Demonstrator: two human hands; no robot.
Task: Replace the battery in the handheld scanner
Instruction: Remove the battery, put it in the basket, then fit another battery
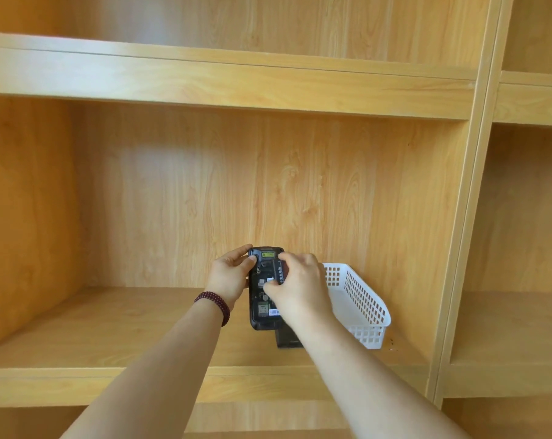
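A black handheld scanner (262, 307) is held back side up above the wooden shelf, its battery bay uncovered so labels and contacts show. My left hand (228, 277) grips the scanner's upper left edge, thumb on its back. My right hand (300, 286) covers the scanner's right side with fingers curled at the bay's upper part; whether they pinch a battery is hidden. A dark flat piece (287, 339), perhaps the cover or a battery, lies on the shelf just below the scanner, partly behind my right forearm.
A white perforated plastic basket (363, 305) stands on the shelf (110, 331) right of my hands, close to the upright divider (458, 248). Another shelf board runs overhead. A dark bead bracelet (214, 305) circles my left wrist.
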